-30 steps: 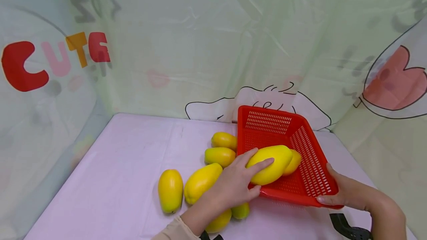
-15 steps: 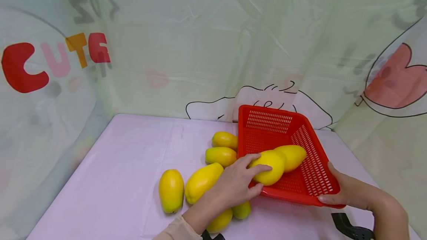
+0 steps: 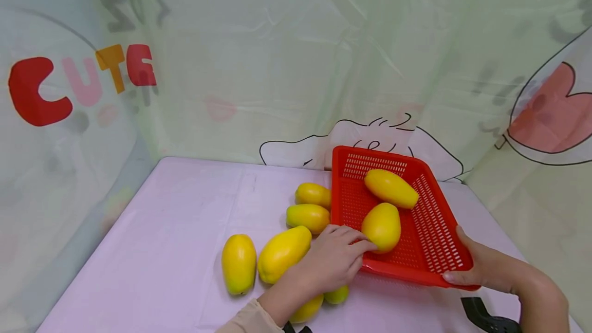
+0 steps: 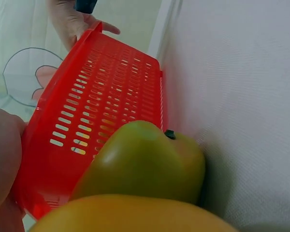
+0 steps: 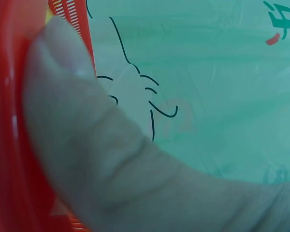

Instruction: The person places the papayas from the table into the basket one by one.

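Where the basket [image 3: 402,273] sits: right side of the desk [image 3: 185,245], before the curtain [image 3: 277,66].
In the basket: two yellow fruits; the far fruit [image 3: 391,188] lies aslant near the far right, the near fruit [image 3: 382,226] just beside it on the near side.
Right hand [image 3: 474,263]: grips the rim at the near right corner, thumb over the edge.
Left hand [image 3: 335,256]: over the near left corner, fingers bent, fingertips at the near fruit; I cannot tell whether it grips the rim.
Left of the basket: the upper pair, a far one [image 3: 313,195] and a greener one [image 3: 308,218].
Farther left: a plump fruit [image 3: 283,253] and, beyond it, an upright-lying fruit [image 3: 238,264].
By the left wrist: a yellow fruit [image 3: 307,310] and a green fruit [image 3: 337,294], both partly hidden.
Curtain print: coloured letters [image 3: 39,91] at left.
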A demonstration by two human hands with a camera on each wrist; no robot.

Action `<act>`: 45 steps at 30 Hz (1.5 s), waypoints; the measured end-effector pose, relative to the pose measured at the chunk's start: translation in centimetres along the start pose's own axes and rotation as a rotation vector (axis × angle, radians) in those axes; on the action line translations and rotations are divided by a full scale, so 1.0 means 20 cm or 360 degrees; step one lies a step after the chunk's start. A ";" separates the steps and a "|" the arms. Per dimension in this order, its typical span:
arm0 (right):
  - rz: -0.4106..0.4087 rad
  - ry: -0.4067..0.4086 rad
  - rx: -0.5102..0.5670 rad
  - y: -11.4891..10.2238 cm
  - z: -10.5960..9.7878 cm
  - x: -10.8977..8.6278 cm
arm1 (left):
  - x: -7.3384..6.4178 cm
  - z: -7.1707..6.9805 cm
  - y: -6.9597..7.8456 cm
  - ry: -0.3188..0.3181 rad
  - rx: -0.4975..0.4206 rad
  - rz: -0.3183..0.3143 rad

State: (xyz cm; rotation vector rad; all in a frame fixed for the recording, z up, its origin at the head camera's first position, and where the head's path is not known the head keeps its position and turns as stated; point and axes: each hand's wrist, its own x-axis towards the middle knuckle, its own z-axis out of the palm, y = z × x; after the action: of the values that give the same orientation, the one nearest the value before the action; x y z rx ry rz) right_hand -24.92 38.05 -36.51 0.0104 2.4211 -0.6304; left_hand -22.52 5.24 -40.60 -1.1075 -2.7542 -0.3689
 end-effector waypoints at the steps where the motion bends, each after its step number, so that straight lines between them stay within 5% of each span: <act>1: 0.0004 0.0001 0.0000 0.00 0.00 0.00 | 0.00 0.00 0.00 0.0001 -0.0001 -0.0002; 8: 0.0024 -0.0004 -0.0016 0.00 0.00 0.00 | -0.01 -0.01 0.00 0.0093 -0.0085 0.0000; 21: 0.0030 -0.0001 0.0000 -0.01 0.00 0.00 | -0.03 -0.09 -0.05 0.0612 -0.0270 0.0199; 26: 0.0031 -0.0008 0.0023 -0.01 0.01 -0.01 | -0.03 -0.14 -0.10 0.0858 -0.0324 0.0163; 32: 0.0026 -0.0002 0.0023 -0.01 0.01 -0.01 | -0.06 -0.21 -0.20 0.1147 -0.0304 -0.0022; 39: 0.0011 -0.0014 0.0046 -0.01 0.00 -0.01 | -0.10 -0.28 -0.37 0.1403 -0.0375 -0.0371; 42: 0.0021 -0.0016 0.0074 -0.01 0.00 -0.01 | -0.13 -0.30 -0.43 0.1417 -0.0405 -0.0543; 45: 0.0018 -0.0014 0.0065 -0.01 0.00 -0.01 | -0.16 -0.31 -0.49 0.1315 -0.0436 -0.0699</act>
State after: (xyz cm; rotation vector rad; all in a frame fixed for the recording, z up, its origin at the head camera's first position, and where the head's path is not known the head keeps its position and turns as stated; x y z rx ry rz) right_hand -24.72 37.97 -36.32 0.0380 2.3980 -0.6731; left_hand -26.78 -5.37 -36.95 -0.2416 -2.1776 -1.0118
